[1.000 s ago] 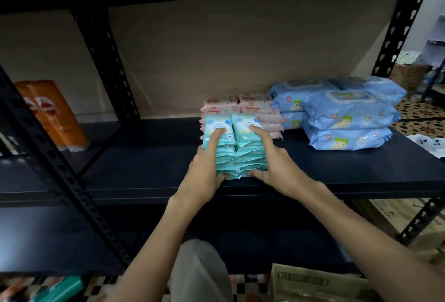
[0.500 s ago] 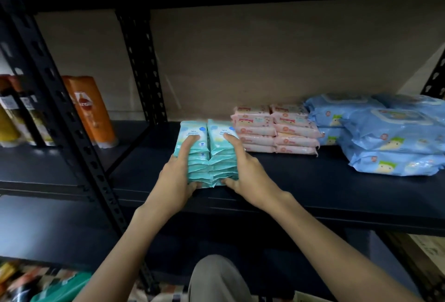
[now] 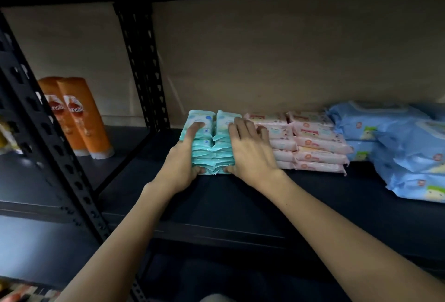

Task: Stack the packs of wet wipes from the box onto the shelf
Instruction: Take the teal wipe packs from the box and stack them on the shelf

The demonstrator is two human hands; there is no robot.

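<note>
Two side-by-side stacks of small teal wet wipe packs (image 3: 213, 147) stand on the dark shelf (image 3: 240, 200), deep in and right beside the pink packs (image 3: 310, 142). My left hand (image 3: 183, 159) grips the left stack, fingers on its top pack and thumb at its base. My right hand (image 3: 250, 150) holds the right stack the same way, fingers spread over the top, thumb under the front edge. The box is not in view.
Large blue wipe packs (image 3: 397, 147) are piled at the right. Two orange shampoo bottles (image 3: 77, 116) stand in the bay on the left, beyond a black perforated upright (image 3: 142, 65). Another upright (image 3: 48, 142) crosses the near left. An upper shelf hangs overhead.
Both hands have pushed the teal stacks back into the shelf and to the right, up against the pink packs. The view has closed in on the shelf.
</note>
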